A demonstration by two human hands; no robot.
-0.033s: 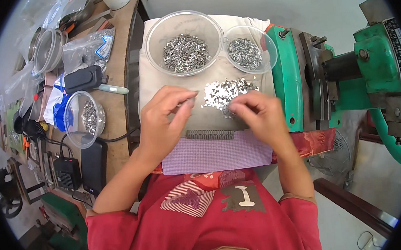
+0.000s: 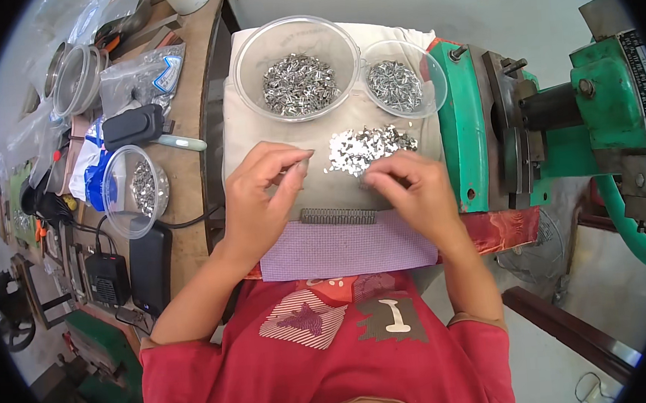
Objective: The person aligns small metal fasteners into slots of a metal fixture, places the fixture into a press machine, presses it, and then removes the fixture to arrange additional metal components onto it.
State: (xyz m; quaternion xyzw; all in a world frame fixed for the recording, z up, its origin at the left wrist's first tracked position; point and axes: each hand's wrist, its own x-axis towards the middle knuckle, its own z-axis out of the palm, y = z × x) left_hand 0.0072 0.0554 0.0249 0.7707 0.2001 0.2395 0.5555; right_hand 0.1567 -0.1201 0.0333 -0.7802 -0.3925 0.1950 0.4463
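Beside metal pieces [image 2: 357,150], right hand [image 2: 421,191], shifted left

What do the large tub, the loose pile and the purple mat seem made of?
Large tub: probably glossy plastic, being transparent. Loose pile: likely shiny metal, from its bright glints. Purple mat: matte, perhaps fabric or rubber; its grid texture fits either.

Chips [image 2: 357,150], bright glossy metal; strip [image 2: 337,216], dull ridged metal; far tubs [image 2: 246,49], smooth clear plastic; near mat [image 2: 348,246], rough matt weave; cover [image 2: 247,141], matt cloth; right machine [image 2: 601,81], glossy painted metal; left bench [image 2: 189,177], matt wood.
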